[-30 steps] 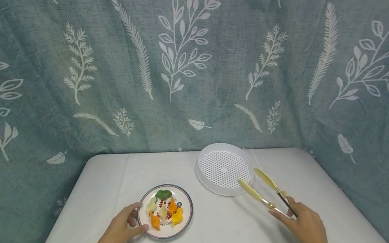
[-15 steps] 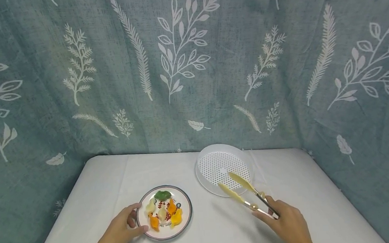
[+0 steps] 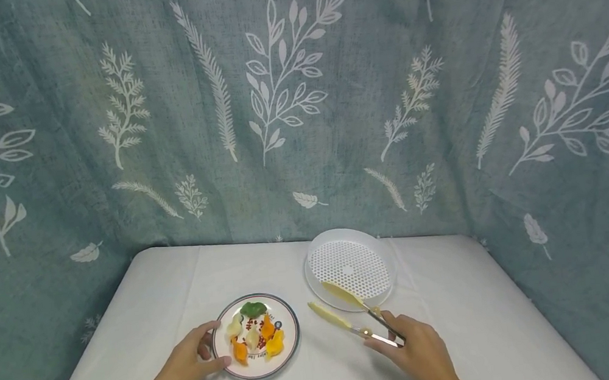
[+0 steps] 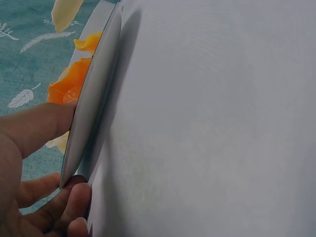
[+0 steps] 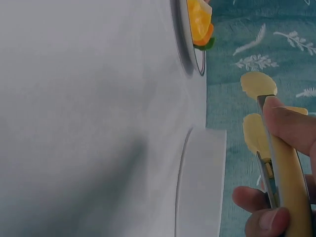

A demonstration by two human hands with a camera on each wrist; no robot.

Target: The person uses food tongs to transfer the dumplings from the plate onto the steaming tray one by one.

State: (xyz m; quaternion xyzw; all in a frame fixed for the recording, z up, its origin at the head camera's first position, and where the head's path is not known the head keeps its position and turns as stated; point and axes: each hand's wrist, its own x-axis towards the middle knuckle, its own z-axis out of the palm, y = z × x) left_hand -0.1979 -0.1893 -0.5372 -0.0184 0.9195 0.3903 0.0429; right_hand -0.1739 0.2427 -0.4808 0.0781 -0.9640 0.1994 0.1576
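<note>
White cloth (image 3: pixel 456 273) lies beneath both hands. Ahead of the right hand (image 3: pixel 417 345) sits a perforated pan (image 3: pixel 339 260); left of that grip is the plate (image 3: pixel 288 346), its rim pinched by the left hand (image 3: pixel 192 352). The right fingers grip tongs (image 3: pixel 353 300), whose tips stand spread. Best, I judge: steady the plate, come in low, squeeze lightly on the yellow piece (image 3: pixel 274 343) nearest those tips.

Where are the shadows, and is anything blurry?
Head view: a soft shadow on the table below the tongs, and the writing on the plate looks fuzzy; left wrist view: a dark shadow runs beside the plate; right wrist view: a wide, fuzzy-edged shadow.
</note>
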